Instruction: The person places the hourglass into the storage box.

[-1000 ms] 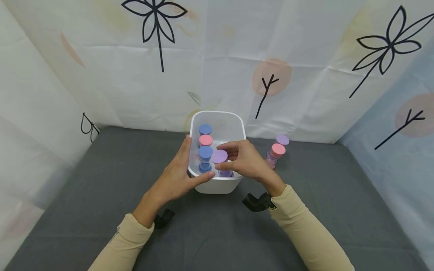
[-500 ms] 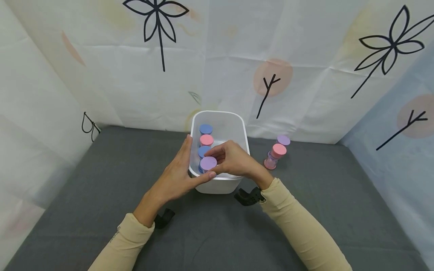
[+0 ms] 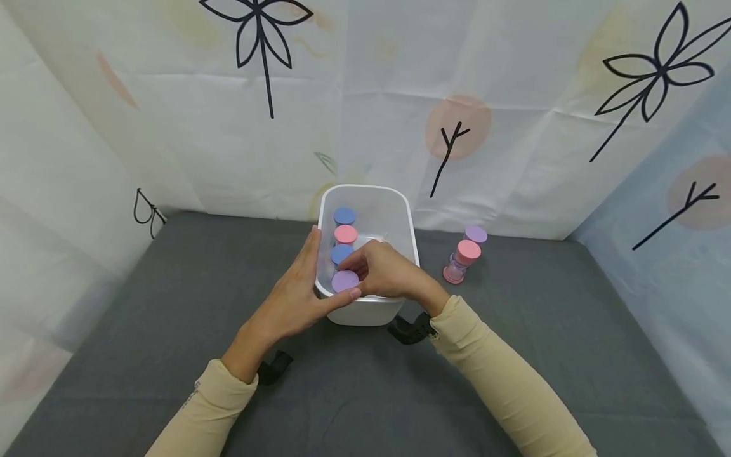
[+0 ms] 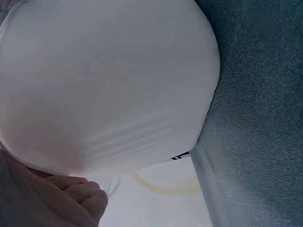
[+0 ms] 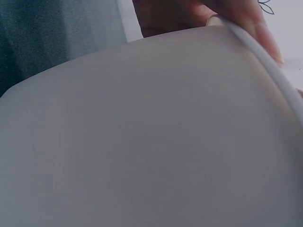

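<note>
A white plastic bin [image 3: 365, 312] stands on the dark cloth. My left hand [image 3: 288, 297] holds its near left corner, fingers along the left wall and thumb at the front rim. Inside, a row of small sand timers runs along the left wall: a blue-capped timer [image 3: 344, 216] at the back, a pink-capped timer [image 3: 345, 234], another blue-capped timer [image 3: 341, 254], and a purple-capped timer [image 3: 345, 280] at the front. My right hand [image 3: 385, 271] reaches over the right side and pinches this purple-capped timer. Both wrist views show mostly the bin's outer wall [image 4: 113, 85].
To the right of the bin, a pink-capped sand timer [image 3: 468, 252] stands on the dark cloth [image 3: 542, 317], with a purple-capped timer [image 3: 476, 233] just behind it. A patterned white fabric backdrop [image 3: 377, 127] rises behind the bin.
My right hand has carried the purple-capped timer leftward inside the bin, to the front of the left row. The left hand keeps its hold on the bin.
</note>
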